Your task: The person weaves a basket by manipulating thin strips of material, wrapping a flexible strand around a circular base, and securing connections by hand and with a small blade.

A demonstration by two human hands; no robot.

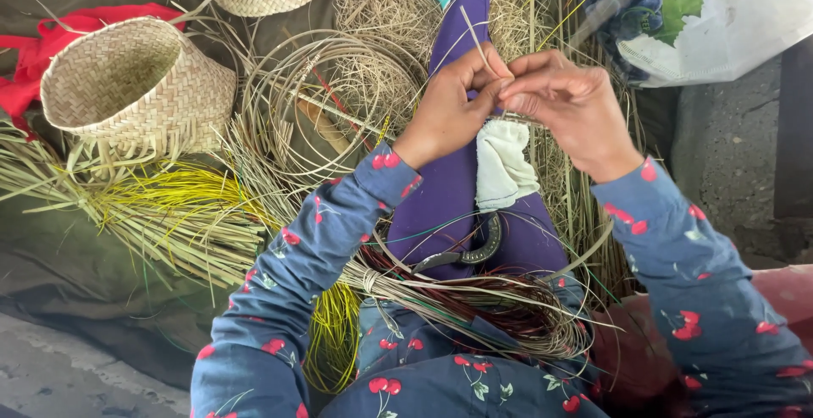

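Right, both hands meet over the purple-clad leg [449,189] at upper centre of the frame. Our left hand [453,105] is closed with fingers [484,88] pinched on a thin pale straw strip [474,37]; our right hand [572,109] is also closed, its fingertips pressed to the same spot, just above the white cloth [504,164] lying on the leg.

Strip orientation: long axis runs near vertical in the frame, tilted slightly, free end pointing up and a bit left toward the top edge, lower end buried in the pinch. What sits between the fingertips below it we cannot tell.

Our read on doing this step well: keep the pinch tight and close to the working point, hold the strip taut along its own axis so it does not kink, and let one hand anchor while the other feeds.

Nearby: woven basket [135,88] at upper left, coiled strips [339,100] left of the leg, yellow-green fibre bundle [169,206] at mid left, a curved dark blade [478,249] on the lap.
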